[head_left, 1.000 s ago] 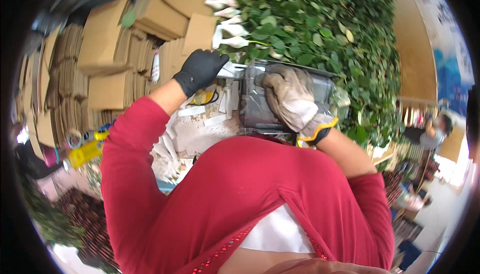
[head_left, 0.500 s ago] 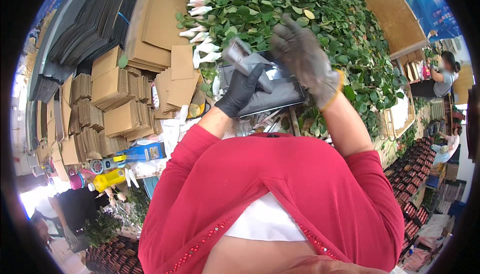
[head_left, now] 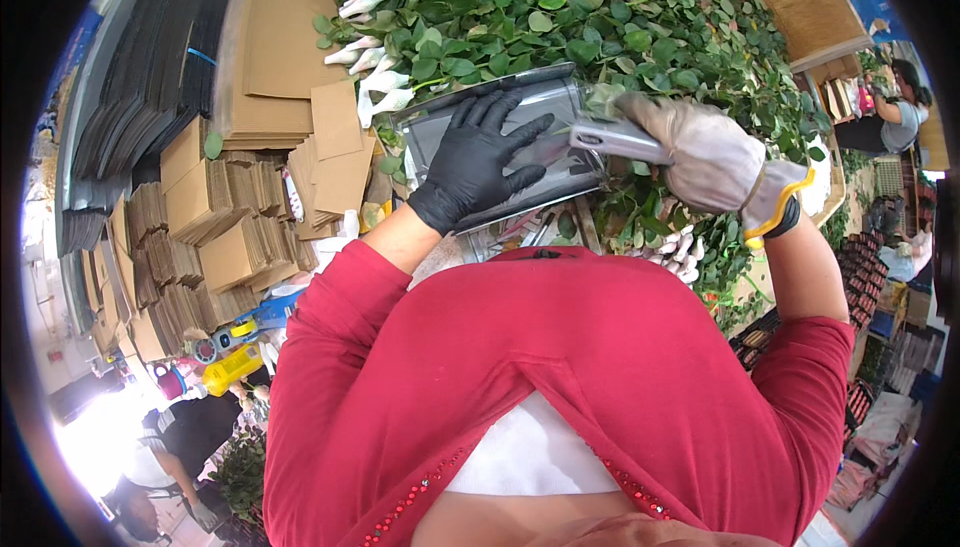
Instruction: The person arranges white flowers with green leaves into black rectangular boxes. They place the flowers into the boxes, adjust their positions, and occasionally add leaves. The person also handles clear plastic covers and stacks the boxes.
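My left hand (head_left: 485, 157), in a black glove, lies with fingers spread on a shallow black tray (head_left: 548, 107), its surface dark and shiny. Just right of it, my right hand (head_left: 705, 152), in a worn grey-white work glove with a yellow cuff, grips a grey tool that looks like a stapler (head_left: 620, 140). The tool's front end points left, over the tray's right side. Leafy green stems (head_left: 560, 7) lie thickly beyond the tray, with white-wrapped flower heads (head_left: 385, 97) at their left ends.
Cardboard sheets (head_left: 290, 47) and folded cardboard pieces (head_left: 200, 187) are stacked at left, beside dark sheets (head_left: 140, 77). A yellow bottle (head_left: 232, 369) stands lower left. More wrapped flower heads (head_left: 682, 252) lie near my right side. A person (head_left: 895, 112) is at far right, another (head_left: 165, 457) lower left.
The stapler-like tool has passed from my left hand to my right. My left hand has opened flat on the tray, and my right hand has moved right and nearer.
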The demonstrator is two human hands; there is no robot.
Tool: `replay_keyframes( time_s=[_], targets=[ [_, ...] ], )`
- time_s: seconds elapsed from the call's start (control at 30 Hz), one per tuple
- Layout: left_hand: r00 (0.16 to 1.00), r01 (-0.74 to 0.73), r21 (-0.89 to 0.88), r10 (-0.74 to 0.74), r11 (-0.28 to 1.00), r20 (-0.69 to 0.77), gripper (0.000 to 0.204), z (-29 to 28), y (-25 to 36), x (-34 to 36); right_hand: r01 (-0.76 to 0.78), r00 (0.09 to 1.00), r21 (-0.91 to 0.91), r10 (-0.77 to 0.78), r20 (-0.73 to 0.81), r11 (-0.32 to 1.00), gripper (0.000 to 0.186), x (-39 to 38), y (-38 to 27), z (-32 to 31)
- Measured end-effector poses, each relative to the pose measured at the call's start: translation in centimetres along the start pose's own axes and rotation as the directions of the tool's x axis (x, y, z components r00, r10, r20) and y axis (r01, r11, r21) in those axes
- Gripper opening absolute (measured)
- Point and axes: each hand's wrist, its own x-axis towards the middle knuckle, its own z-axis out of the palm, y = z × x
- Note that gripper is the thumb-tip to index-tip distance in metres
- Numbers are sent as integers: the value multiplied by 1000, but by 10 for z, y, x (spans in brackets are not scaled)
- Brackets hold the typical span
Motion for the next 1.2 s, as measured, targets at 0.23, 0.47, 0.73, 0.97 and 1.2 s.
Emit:
replay_keyframes(
  time_s=[0.23,0.47,0.73,0.97,1.2],
  targets=[
    [1000,4,-62,-4,998,4,44,0,-1,2,193,977,65,-197,75,979,45,17,35,20],
    [1000,14,-48,-14,999,-2,42,2,-2,0,119,974,70,-130,183,990,40,22,49,28],
    [1000,-13,-10,13,1000,-23,40,4,-3,0,56,988,159,-78,137,986,44,20,45,42],
    [1000,-9,-13,9,1000,-22,39,5,-2,-3,-33,999,-76,34,18,997,24,19,32,48],
    [931,-54,-225,-32,973,-363,33,7,-10,-19,-128,984,-114,112,-136,985,47,-12,19,-16]
  ],
)
